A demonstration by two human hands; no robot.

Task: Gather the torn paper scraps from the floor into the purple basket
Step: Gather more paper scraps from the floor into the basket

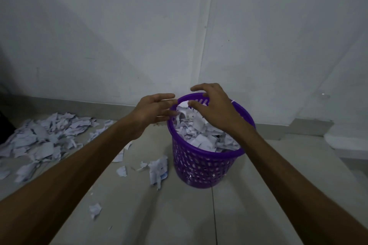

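I see both hands reaching over the purple basket (207,163), which stands upright on the tiled floor (258,205) close to the white wall (139,36). The basket is heaped to the rim with torn paper scraps (201,131).

My left hand (153,112) hangs at the basket's left rim, fingers stretched out straight and slightly apart, the tips pointing across the opening. I see nothing held in it; whether the fingertips brush the rim or the top of the paper I cannot tell. My right hand (214,105) hovers above the far side of the basket, palm down, fingers spread wide and gently bent, thumb apart from the rest. It grips nothing; it sits just above the heap, and I cannot tell if it touches the paper.

On the floor to the left lies a large pile of scraps (41,137), well apart from the basket. A crumpled clump (158,169) rests just beside the basket's lower left side, with small pieces near it, and one lone scrap (94,209) lies nearer to me under my left forearm.
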